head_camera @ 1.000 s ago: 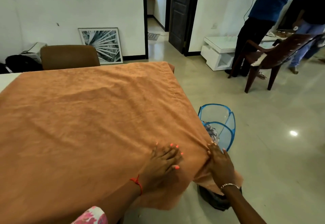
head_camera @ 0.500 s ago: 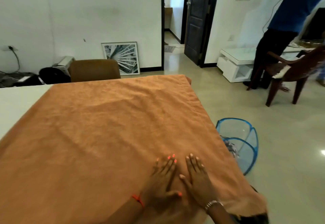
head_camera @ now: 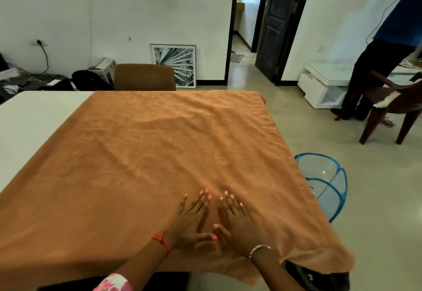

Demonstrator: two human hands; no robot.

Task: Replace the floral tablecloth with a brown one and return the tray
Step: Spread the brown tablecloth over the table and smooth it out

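Left hand [head_camera: 190,221], right hand [head_camera: 238,223] flat on brown tablecloth [head_camera: 159,153] near edge

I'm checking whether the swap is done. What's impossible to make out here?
Head view:
- Basket contents: mostly hidden behind the brown tablecloth edge.
- Dark object under the cloth's near right corner: covered by cloth, cut by the bottom edge.
- Tray: nowhere in view.
- Table left end: cut off by the frame.
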